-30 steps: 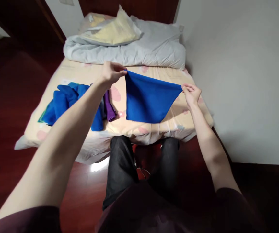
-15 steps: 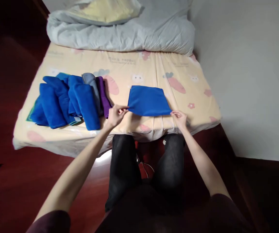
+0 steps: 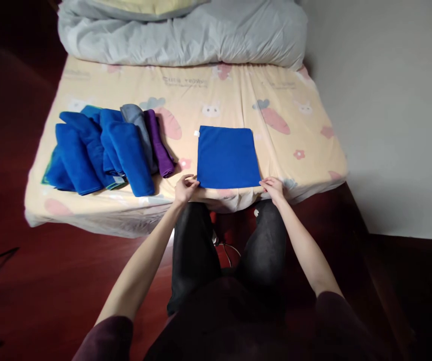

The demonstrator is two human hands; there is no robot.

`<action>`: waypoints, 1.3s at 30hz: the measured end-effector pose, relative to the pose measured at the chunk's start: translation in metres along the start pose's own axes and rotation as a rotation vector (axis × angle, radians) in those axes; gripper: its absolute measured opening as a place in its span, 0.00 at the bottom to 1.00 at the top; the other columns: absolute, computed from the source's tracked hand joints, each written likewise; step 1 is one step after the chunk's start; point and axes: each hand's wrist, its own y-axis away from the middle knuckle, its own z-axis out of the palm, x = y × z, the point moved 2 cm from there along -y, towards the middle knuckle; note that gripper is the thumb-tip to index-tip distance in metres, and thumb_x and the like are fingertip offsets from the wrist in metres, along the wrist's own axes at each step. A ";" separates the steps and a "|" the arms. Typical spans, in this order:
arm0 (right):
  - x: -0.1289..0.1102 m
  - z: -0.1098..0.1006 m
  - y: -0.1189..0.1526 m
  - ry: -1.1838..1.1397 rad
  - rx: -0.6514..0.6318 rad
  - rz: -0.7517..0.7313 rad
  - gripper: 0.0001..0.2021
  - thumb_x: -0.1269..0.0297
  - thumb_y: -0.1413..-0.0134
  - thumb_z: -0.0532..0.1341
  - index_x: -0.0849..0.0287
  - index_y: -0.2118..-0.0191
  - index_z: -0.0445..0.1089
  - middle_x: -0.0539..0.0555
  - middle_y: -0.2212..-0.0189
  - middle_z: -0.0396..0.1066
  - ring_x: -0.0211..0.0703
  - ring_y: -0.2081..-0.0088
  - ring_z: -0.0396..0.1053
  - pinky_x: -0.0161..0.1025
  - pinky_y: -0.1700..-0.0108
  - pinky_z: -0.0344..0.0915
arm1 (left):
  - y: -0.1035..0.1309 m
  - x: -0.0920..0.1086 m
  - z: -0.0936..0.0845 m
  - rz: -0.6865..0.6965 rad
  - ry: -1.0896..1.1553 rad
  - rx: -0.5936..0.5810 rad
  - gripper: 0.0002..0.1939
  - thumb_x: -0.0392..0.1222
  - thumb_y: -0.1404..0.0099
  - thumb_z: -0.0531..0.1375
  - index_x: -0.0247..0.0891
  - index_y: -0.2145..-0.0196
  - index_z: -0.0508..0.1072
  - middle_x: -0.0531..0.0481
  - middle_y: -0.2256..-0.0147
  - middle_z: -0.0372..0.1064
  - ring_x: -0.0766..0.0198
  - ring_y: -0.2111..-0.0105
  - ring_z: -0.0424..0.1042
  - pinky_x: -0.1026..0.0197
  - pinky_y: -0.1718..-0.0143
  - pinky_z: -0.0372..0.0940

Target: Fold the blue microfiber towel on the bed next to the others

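Head view: left hand (image 3: 185, 187) and right hand (image 3: 274, 188) each pinched near corner of blue cloth (image 3: 227, 156), flat on bed (image 3: 313, 150); folded towels (image 3: 106, 150) lay left

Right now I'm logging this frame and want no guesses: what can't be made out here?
Head view only:
- Left hand and right hand: fingertips at the blue cloth near corners; pinching or just touching is unclear.
- Cloth pile: overlaps hide the count.
- Duvet: cut by the top edge.
- Print on the sheet: too small.
- Floor between the legs: dark, items unclear.
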 end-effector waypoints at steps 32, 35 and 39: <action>-0.019 -0.006 -0.019 0.198 -0.229 0.216 0.27 0.58 0.64 0.84 0.58 0.69 0.67 0.44 0.79 0.67 0.27 0.81 0.54 0.28 0.81 0.48 | -0.052 -0.004 0.000 -0.082 0.057 -0.335 0.36 0.66 0.63 0.81 0.35 0.66 0.82 0.42 0.64 0.81 0.53 0.62 0.78 0.55 0.57 0.71; -0.032 0.008 -0.047 0.245 -0.174 0.199 0.23 0.62 0.60 0.84 0.58 0.68 0.68 0.45 0.78 0.69 0.28 0.81 0.56 0.30 0.82 0.50 | -0.087 0.007 0.011 -0.118 0.074 -0.276 0.32 0.63 0.58 0.81 0.34 0.68 0.81 0.43 0.68 0.79 0.58 0.68 0.74 0.57 0.63 0.69; -0.049 0.025 -0.091 0.249 -0.141 0.131 0.19 0.68 0.56 0.82 0.59 0.66 0.71 0.49 0.73 0.74 0.29 0.78 0.59 0.30 0.80 0.54 | -0.140 0.019 0.024 -0.175 0.078 -0.157 0.23 0.54 0.50 0.79 0.34 0.67 0.79 0.45 0.70 0.75 0.61 0.71 0.71 0.59 0.66 0.67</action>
